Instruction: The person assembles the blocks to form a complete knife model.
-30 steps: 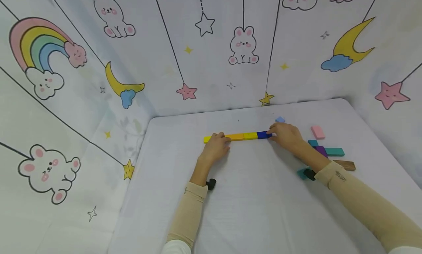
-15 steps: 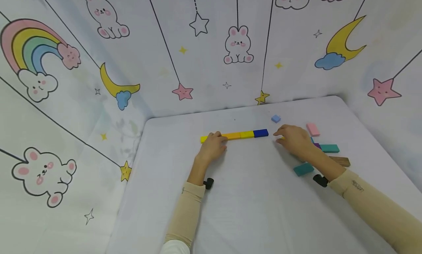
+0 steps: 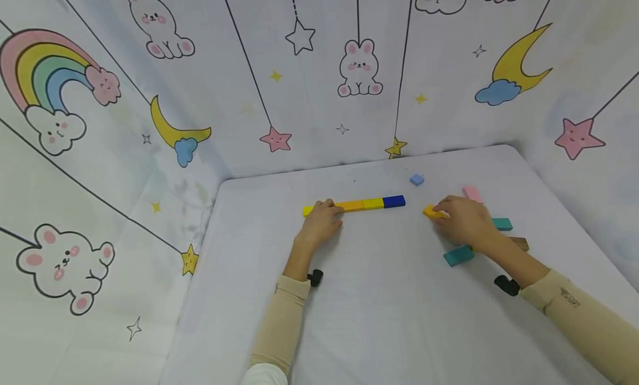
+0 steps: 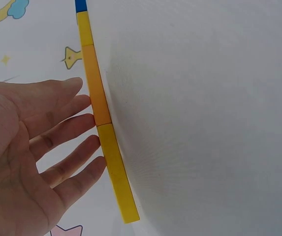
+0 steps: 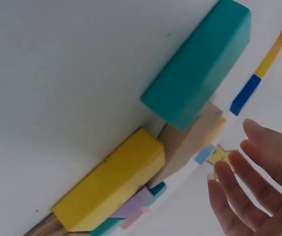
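My left hand (image 3: 321, 224) is at a row of blocks on the white table, its nearly straight fingertips against the side of a long yellow block (image 4: 118, 174) and an orange block (image 4: 97, 86). A shorter yellow block (image 3: 373, 203) and a dark blue block (image 3: 394, 201) continue the row rightward. Over the loose blocks on the right is my right hand (image 3: 464, 221), fingers relaxed and slightly bent, nothing in its grasp. An orange block (image 3: 433, 212) shows at its fingertips in the head view. The right wrist view shows a teal block (image 5: 195, 64), a tan block (image 5: 187, 142) and a yellow block (image 5: 111, 182).
A small light blue block (image 3: 416, 180) lies behind the row's right end. A pink block (image 3: 471, 193), another teal block (image 3: 502, 224) and a brown wood-grain block (image 3: 520, 243) lie around the right hand. Behind the table (image 3: 369, 307) hangs a cartoon-printed cloth (image 3: 319, 107).
My right hand has left the dark blue block and moved right, over the loose blocks; the orange block now shows beside its fingers. My left hand stays at the row. The head view shifted slightly.
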Demonstrator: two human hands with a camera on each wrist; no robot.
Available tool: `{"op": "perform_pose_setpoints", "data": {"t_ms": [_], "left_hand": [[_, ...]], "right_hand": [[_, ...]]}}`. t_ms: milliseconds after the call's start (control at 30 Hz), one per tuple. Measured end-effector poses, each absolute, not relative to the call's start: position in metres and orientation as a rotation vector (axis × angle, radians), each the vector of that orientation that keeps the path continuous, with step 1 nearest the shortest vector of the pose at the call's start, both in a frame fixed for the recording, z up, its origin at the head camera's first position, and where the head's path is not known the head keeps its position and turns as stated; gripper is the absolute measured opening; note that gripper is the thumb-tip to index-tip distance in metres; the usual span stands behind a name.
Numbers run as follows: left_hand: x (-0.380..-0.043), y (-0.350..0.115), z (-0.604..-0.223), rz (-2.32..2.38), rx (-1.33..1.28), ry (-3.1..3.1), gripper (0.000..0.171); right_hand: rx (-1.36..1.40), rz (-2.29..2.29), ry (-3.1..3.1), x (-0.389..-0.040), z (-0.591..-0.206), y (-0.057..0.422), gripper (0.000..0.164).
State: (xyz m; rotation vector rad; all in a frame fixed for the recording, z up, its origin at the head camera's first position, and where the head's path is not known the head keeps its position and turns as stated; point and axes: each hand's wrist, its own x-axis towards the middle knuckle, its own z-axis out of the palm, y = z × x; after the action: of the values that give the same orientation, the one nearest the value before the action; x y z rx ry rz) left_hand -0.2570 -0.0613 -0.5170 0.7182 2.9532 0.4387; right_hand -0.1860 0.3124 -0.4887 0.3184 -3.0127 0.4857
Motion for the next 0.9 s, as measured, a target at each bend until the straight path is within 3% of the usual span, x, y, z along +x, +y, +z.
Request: {"op": "perform_pose_setpoints", "data": {"t_ms": [267,600,900], "left_hand": [[-0.254,-0.063,-0.513,0.485,0.721,2.941,0.038],[-0.254,-0.062,-0.511,0.489,0.717,2.939,0.037],[-0.255,-0.063,-0.514,0.490,0.725,2.946,0.038]], "right_hand": [[0.241,0.539,-3.098,-0.188,-0.497,0.323,0.032],[0.299,0.529,-3.053,-0.189,-0.503,0.331,0.018],[0.245,0.535,-3.078,-0.194,-0.505,0.329,0.019]]}}
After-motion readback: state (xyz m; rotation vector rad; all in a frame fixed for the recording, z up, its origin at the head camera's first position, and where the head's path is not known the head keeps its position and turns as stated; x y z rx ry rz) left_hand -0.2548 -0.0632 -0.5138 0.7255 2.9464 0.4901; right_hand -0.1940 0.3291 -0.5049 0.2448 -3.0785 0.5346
